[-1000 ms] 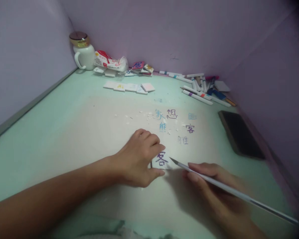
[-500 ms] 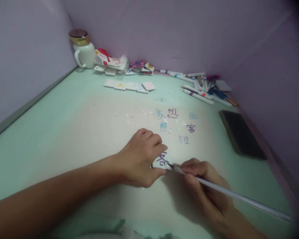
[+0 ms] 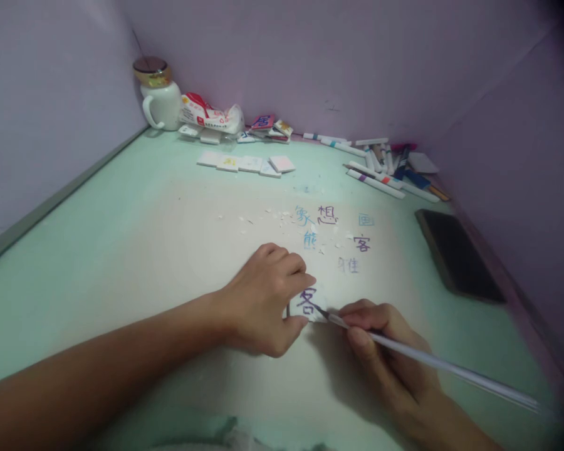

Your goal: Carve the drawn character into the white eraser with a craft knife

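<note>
My left hand (image 3: 272,297) lies over a small white block (image 3: 317,294) and grips its edges between the thumb and curled fingers. A purple written character shows on the block's top face. My right hand (image 3: 390,351) pinches a slim, long-handled craft knife (image 3: 432,360) like a pen. Its dark pointed tip touches the block at the lower right of the character. Part of the block's left side is hidden beneath my left hand.
White flakes (image 3: 286,216) and coloured characters (image 3: 326,215) dot the table beyond my hands. A phone (image 3: 458,255) lies right. White tiles (image 3: 249,163), a mug (image 3: 162,105), a tissue pack (image 3: 211,114) and several markers (image 3: 376,184) stand along the back walls.
The knife tip has shifted slightly along the lower right of the purple character. My left hand keeps its hold on the block, its thumb drawn back a little. The view has moved slightly.
</note>
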Demonstrator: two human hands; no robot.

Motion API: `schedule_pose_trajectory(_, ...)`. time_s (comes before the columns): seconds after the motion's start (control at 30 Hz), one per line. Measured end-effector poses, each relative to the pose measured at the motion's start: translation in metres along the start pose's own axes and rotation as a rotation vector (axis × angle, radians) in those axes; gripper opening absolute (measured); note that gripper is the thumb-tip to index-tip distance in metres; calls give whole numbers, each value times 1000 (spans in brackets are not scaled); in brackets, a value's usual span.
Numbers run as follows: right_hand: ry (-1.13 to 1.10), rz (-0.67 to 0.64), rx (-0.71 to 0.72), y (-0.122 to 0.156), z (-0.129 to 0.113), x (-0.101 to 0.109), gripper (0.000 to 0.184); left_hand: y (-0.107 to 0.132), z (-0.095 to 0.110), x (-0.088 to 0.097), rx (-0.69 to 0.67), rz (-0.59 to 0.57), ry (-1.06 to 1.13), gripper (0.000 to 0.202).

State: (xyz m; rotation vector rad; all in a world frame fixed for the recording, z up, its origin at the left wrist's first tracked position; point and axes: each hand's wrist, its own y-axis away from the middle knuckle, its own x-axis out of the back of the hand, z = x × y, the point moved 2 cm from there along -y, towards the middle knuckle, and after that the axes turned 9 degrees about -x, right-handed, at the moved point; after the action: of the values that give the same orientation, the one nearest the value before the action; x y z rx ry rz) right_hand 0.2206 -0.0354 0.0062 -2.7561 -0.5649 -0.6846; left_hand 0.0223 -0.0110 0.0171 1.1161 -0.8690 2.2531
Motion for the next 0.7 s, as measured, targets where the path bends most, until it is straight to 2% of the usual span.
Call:
schedule_pose_trajectory(0.23,-16,58,-66,-1,-6,-4,8,-1,0,0,4,-17,2,33)
schedule_pose_trajectory(0.5,116,63,-48,-4,-14,-4,11,-1,2,1,-1,-26,-39,32)
schedule_pose_trajectory(0.7,131,63,-49,-4,-17,-6,13,-1,1,1,34,-31,-53,34)
